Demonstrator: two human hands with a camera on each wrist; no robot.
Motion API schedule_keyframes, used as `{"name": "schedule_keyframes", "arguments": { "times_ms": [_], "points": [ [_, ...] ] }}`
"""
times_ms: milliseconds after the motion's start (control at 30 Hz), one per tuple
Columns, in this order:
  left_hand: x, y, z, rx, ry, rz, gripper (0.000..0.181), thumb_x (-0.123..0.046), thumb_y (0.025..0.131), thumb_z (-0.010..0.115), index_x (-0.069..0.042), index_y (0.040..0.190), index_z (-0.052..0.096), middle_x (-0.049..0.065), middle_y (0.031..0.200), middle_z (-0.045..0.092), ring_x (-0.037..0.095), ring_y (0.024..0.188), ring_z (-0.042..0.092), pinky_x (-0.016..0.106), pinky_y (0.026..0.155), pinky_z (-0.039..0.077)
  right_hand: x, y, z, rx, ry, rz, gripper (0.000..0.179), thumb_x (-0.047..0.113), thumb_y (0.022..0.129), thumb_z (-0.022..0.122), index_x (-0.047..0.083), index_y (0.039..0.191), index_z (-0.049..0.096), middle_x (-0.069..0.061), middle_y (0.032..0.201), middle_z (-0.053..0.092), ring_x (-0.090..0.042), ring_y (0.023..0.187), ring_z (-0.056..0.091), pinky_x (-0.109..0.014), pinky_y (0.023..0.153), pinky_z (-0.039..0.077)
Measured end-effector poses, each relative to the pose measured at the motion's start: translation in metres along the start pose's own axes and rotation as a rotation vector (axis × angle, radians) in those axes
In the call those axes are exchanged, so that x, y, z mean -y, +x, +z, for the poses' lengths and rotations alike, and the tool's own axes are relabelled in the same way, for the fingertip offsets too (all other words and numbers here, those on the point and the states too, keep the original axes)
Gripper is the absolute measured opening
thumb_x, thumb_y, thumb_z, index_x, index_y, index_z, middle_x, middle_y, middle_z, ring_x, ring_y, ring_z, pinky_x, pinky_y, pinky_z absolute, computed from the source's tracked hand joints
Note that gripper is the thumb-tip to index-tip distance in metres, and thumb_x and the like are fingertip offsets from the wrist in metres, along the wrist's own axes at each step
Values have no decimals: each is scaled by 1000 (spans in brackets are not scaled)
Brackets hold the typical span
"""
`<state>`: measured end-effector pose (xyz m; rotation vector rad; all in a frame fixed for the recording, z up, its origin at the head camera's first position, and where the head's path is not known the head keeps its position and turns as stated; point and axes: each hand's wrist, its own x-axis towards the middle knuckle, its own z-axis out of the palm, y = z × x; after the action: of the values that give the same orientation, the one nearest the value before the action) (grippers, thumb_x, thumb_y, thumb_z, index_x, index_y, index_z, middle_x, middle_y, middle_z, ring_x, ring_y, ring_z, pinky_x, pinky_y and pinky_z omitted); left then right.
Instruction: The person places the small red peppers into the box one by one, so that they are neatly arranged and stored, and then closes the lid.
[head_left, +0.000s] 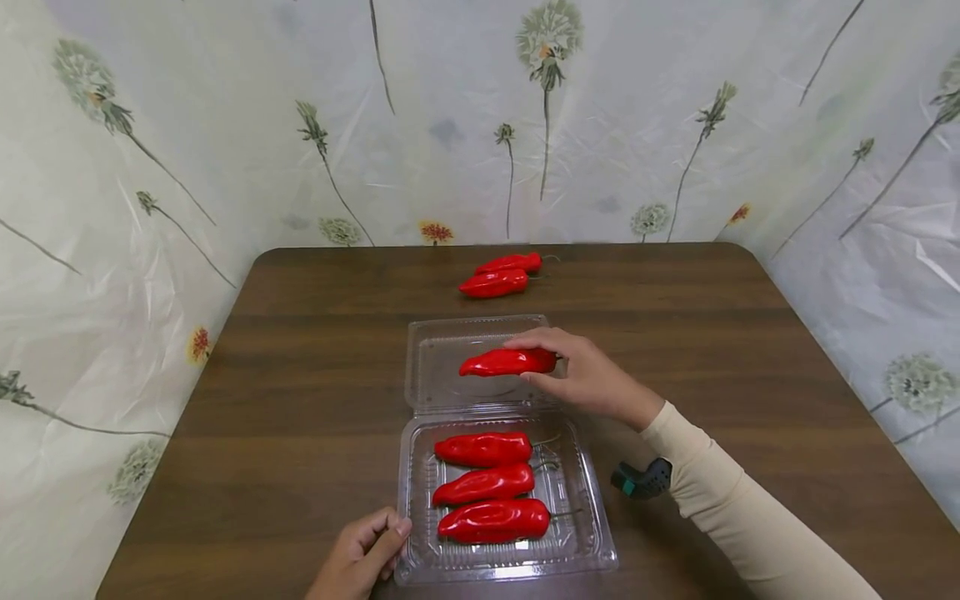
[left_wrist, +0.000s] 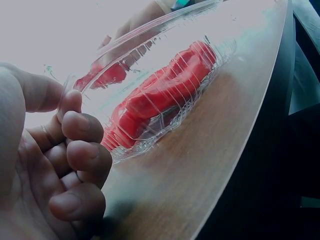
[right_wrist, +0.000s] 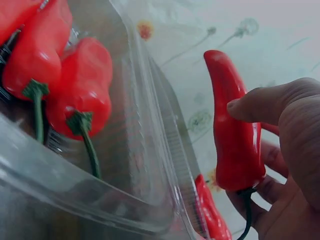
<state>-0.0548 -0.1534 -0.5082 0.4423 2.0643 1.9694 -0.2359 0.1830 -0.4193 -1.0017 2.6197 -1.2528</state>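
My right hand (head_left: 588, 375) holds a red pepper (head_left: 502, 362) between thumb and fingers, above the raised lid side of a clear plastic clamshell box (head_left: 600, 533). In the right wrist view the held pepper (right_wrist: 232, 135) stands tip up, its green stem pointing down. Three more red peppers lie side by side in the box's base, the nearest one (head_left: 495, 521) toward the front, all with stems to the right. My left hand (head_left: 363, 550) pinches the left rim of the base, thumb on top; the left wrist view shows the fingers (left_wrist: 82, 155) curled at that rim.
Two red peppers (head_left: 495, 284) lie together near the table's far edge, behind the open lid (head_left: 431, 367). The brown wooden table (head_left: 315, 375) meets a flower-patterned plastic sheet (head_left: 450, 125) at its back and sides. A dark wrist device (head_left: 643, 479) sits by the right sleeve.
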Motion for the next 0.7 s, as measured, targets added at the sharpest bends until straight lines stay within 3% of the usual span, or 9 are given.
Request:
{"name": "schedule_keyframes", "arguments": {
  "times_ms": [233,567,700],
  "points": [
    [-1,0,1,0,5,8,26,-5,105,50,-4,79,52,16,64,45,5,56,47,23,50,44,7,-10,8,11,-14,-3,57,9,86,79,27,137,61,6,136,61,-19,127,54,-45,96,52],
    [0,0,0,9,-5,9,26,-5,105,49,-4,79,51,16,64,44,11,55,46,23,49,44,19,-20,18,19,-27,-23,54,14,87,81,24,136,61,10,134,62,-13,123,55,-42,96,52],
    [1,1,0,12,-3,36,26,-3,104,48,-4,79,51,15,64,44,13,53,45,24,48,43,24,-23,24,30,-42,-52,54,12,86,81,23,136,62,10,133,62,-14,121,55,-39,93,53]
  ]
}}
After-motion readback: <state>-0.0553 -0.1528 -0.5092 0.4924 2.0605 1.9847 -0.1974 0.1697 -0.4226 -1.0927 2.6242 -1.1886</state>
